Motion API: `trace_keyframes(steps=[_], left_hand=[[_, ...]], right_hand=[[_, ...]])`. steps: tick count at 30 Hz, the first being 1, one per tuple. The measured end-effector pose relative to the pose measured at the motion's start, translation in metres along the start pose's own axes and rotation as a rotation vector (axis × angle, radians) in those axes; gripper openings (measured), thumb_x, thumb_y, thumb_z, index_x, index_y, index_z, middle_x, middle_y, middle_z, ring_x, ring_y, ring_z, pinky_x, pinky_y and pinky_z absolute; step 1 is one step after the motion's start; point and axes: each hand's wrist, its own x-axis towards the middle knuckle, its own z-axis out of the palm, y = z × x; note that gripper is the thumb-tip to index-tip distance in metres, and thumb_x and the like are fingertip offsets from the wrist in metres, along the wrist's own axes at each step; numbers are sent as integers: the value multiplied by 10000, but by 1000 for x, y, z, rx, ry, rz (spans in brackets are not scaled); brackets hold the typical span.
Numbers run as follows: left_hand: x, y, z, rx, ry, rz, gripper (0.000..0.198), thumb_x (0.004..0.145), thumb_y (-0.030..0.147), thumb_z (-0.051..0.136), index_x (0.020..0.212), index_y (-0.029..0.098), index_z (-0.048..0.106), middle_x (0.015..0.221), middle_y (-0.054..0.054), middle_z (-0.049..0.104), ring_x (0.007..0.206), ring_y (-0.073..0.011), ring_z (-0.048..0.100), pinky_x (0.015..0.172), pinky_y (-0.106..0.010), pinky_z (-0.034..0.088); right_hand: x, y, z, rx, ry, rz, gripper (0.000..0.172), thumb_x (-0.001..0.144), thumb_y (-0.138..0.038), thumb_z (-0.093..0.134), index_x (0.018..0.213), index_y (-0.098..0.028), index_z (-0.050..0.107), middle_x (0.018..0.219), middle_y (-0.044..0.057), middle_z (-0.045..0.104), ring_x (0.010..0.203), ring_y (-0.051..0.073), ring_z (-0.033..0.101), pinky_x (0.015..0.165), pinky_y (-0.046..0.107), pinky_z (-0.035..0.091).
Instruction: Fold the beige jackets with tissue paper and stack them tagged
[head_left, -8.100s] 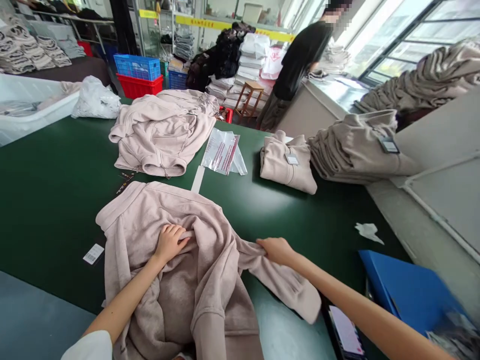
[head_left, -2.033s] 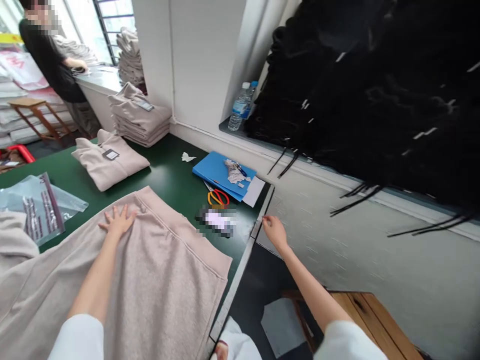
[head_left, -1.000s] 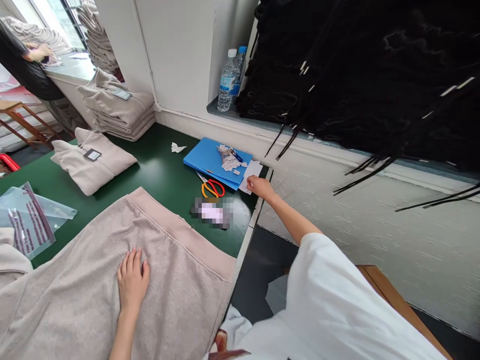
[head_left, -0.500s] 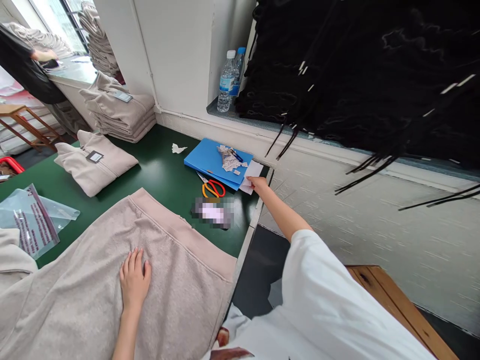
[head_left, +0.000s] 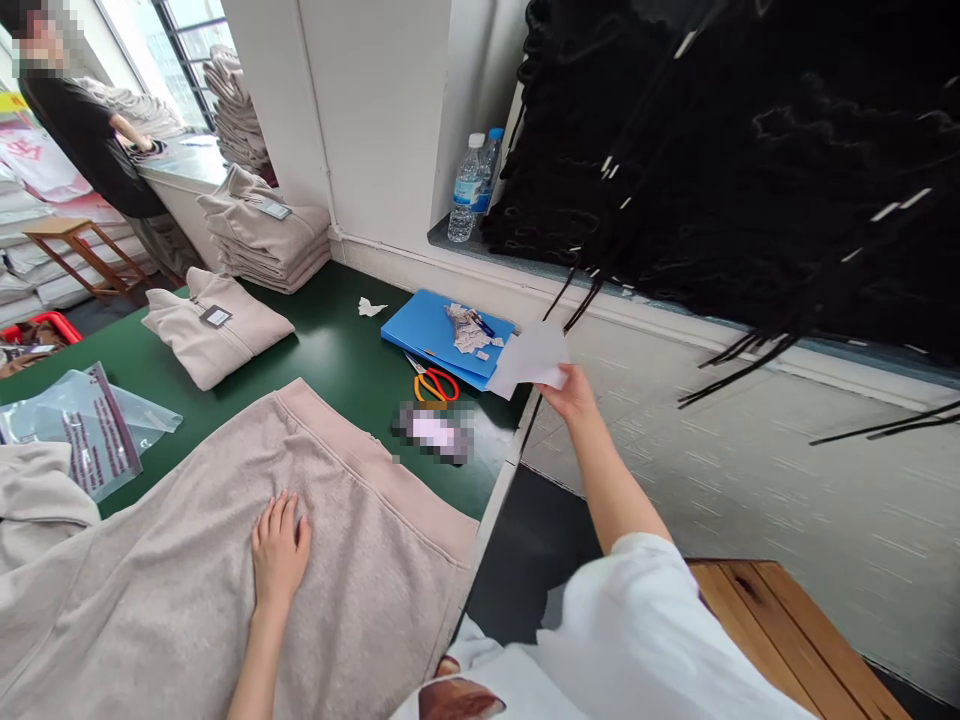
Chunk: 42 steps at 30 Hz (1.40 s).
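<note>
A beige-pink sweatshirt (head_left: pixel 360 580) with a ribbed hem lies spread over the front of the green table (head_left: pixel 337 340). My left hand (head_left: pixel 281 550) rests flat on its fabric, fingers stretched out. At the table's right edge my right hand (head_left: pixel 570 392) pinches a sheet of white paper (head_left: pixel 536 355) by its lower corner. The paper is lifted and overlaps the right side of a blue folder (head_left: pixel 416 320). Small labels (head_left: pixel 469 330) and a dark pen-like object lie on the folder. Scissors (head_left: pixel 435 384) with orange and red handles lie just in front of it.
A blurred-out object (head_left: pixel 433 432) lies near the hem. Left are a folded sweatshirt (head_left: pixel 225 330), a garment stack (head_left: pixel 270 240) and a clear plastic bag (head_left: pixel 97 440). Black garments (head_left: pixel 712 170) and water bottles (head_left: pixel 466 190) fill the sill. A wooden stool (head_left: pixel 787 620) stands right; a co-worker (head_left: pixel 82 140) stands far left.
My right hand has drawn the white paper out from beside the folder and raised it to the right. My left hand stays on the sweatshirt. The view has shifted slightly.
</note>
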Motion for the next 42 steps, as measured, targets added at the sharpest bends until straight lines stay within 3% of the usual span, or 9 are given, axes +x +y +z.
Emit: trace_keyframes(steps=[5, 10, 13, 17, 20, 25, 33, 38, 42], left_hand=[[7, 5, -4, -223, -17, -167, 462, 911, 397, 401, 1230, 143, 616, 1378, -171, 582, 1344, -351, 464, 1137, -563, 330], [29, 74, -52, -744, -183, -351, 506, 903, 526, 463, 1270, 194, 568, 1412, -142, 547, 1352, -307, 468, 1150, -497, 355], [40, 132, -94, -1218, -392, -285, 545, 938, 607, 422, 1287, 214, 570, 1408, -115, 563, 1343, -273, 490, 1145, -446, 375], [41, 175, -128, -1649, -362, -291, 679, 880, 640, 530, 1377, 179, 489, 1394, -161, 565, 1253, -285, 571, 1042, -423, 476], [27, 158, -131, -1621, -196, -530, 577, 790, 511, 688, 1246, 187, 548, 1157, -112, 683, 1020, -247, 670, 892, -361, 537], [-29, 61, -123, -1331, 99, -862, 429, 665, 406, 658, 1008, 157, 591, 855, -37, 685, 792, -204, 656, 703, -282, 504], [-140, -70, -142, -624, 32, -1057, 469, 758, 200, 517, 1216, 105, 557, 1083, -127, 680, 925, -246, 669, 820, -371, 539], [-159, -63, -155, -19, 340, -845, 536, 851, 172, 490, 1369, 35, 479, 1429, -242, 475, 1374, -336, 409, 1147, -497, 337], [-137, -17, -138, 37, 207, -506, 451, 954, 222, 405, 1368, 135, 560, 1455, -155, 509, 1396, -278, 407, 1185, -466, 298]], right_hand=[[-67, -74, -15, 43, 3, -135, 225, 674, -193, 472, 858, -241, 593, 951, 20, 663, 890, 154, 655, 756, 295, 590], [-167, -122, 16, -319, -249, -391, 215, 654, -258, 659, 865, -231, 628, 859, 6, 654, 778, 155, 639, 742, 277, 557], [-236, -100, 70, -748, -560, -451, 249, 740, -352, 711, 934, -218, 631, 1003, 37, 665, 1004, 206, 634, 914, 329, 522], [-318, -22, 144, -1060, -1038, -505, 92, 852, -291, 583, 898, -217, 611, 1197, 98, 614, 1238, 250, 544, 1059, 385, 448], [-362, 35, 170, -1143, -1349, -534, 273, 826, -212, 573, 1096, -204, 618, 1327, 137, 559, 1341, 268, 463, 1140, 440, 380], [-387, 88, 184, -1189, -1756, -454, 482, 898, -301, 586, 1365, -205, 514, 1548, 145, 385, 1463, 269, 327, 1159, 483, 349], [-398, 208, 216, -1498, -1860, -623, 591, 943, -394, 567, 1492, -212, 447, 1609, 122, 284, 1499, 305, 242, 1210, 541, 214], [-405, 246, 194, -1637, -1884, -638, 700, 960, -514, 508, 1570, -244, 298, 1639, 103, 147, 1524, 319, 138, 1204, 601, 155], [-413, 253, 172, -1644, -1763, -707, 692, 972, -529, 460, 1582, -278, 252, 1642, 96, 114, 1523, 327, 130, 1189, 637, 150]])
